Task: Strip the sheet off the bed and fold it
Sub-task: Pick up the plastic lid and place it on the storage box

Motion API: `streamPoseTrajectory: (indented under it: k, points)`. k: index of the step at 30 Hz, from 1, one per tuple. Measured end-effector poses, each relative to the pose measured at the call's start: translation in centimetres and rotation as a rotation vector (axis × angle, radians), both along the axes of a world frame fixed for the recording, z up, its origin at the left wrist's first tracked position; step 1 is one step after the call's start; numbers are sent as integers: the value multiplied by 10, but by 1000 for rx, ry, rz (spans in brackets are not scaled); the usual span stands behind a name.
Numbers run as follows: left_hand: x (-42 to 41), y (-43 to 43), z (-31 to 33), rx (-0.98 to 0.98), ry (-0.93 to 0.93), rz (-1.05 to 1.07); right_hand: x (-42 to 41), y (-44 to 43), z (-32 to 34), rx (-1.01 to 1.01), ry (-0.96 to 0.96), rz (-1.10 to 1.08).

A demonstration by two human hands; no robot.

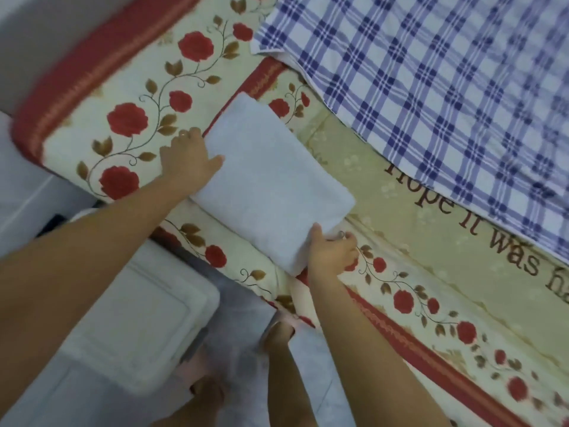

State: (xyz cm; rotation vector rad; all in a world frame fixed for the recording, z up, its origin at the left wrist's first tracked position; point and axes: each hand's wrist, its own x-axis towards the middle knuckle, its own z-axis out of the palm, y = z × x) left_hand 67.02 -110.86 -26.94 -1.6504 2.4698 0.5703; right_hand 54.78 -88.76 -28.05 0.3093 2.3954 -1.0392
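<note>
A white pillow (271, 180) lies near the bed's edge, on the floral sheet (455, 248), which is cream with red roses, a red border and dark lettering. My left hand (187, 158) grips the pillow's far left end, thumb lying on top. My right hand (331, 251) holds its near right corner, fingers curled under it. A second pillow in the same rose fabric (123, 97) lies to the left of the white one. A blue and white checked cloth (446, 87) covers the bed's upper right part.
A white plastic lidded box (135, 322) stands on the pale tiled floor (311, 377) beside the bed. My bare feet (277, 334) show below, close to the bed's edge. A pale wall or furniture surface (21, 186) is at the left.
</note>
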Motion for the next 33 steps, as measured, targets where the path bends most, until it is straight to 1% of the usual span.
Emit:
streamPoseTrajectory:
  k: [1,2,3,4,5,6,7,8,9,10,12,13,14,15,16,17,18,20,22,23,25,27,30,33]
  points:
    - [8,9,-10,-20,-63,-65,14,1,-1,162,198,102]
    - [19,22,-19,-28,-93,-141,27,3,-2,212,434,259]
    - [33,34,-30,-42,-83,-211,39,6,-5,204,627,467]
    - [42,47,-37,-62,-47,-268,45,8,-6,204,713,701]
    - [56,57,-43,-73,-18,-281,52,12,-13,233,701,927]
    - [74,66,-45,-62,11,-263,60,13,-17,310,621,1093]
    - [86,75,-47,-25,55,-235,62,16,-23,389,537,1178]
    - [109,86,-50,44,102,-174,70,15,-24,431,503,1237]
    - [129,98,-53,103,143,-110,73,11,-23,415,525,1299]
    - [153,112,-57,151,163,-28,79,4,-21,340,573,1419]
    - [213,135,-70,236,156,171,106,-16,-23,66,657,1751]
    - [238,146,-77,278,150,266,116,-22,-27,-75,672,1866]
    - [256,152,-82,315,156,353,125,-29,-32,-173,651,1941]
    - [286,162,-87,366,148,468,148,-33,-44,-209,570,2010]
    - [308,166,-93,403,156,570,166,-37,-53,-169,467,2051]
    - [333,171,-100,439,163,671,189,-41,-67,-74,343,2061]
    - [346,172,-105,488,176,753,200,-45,-78,50,218,2013]
    - [378,179,-121,578,203,918,231,-53,-112,299,-25,1824]
    - [392,185,-138,631,218,1035,245,-60,-139,466,-180,1635]
    - [395,187,-147,641,225,1087,248,-63,-151,521,-205,1575]
    - [399,195,-168,649,241,1209,257,-66,-173,599,-165,1549]
    - [394,204,-184,691,273,1297,260,-66,-188,636,-128,1544]
    - [382,217,-203,715,368,1359,258,-64,-204,612,-176,1488]
    - [374,219,-210,673,409,1467,246,-64,-211,546,-195,1434]
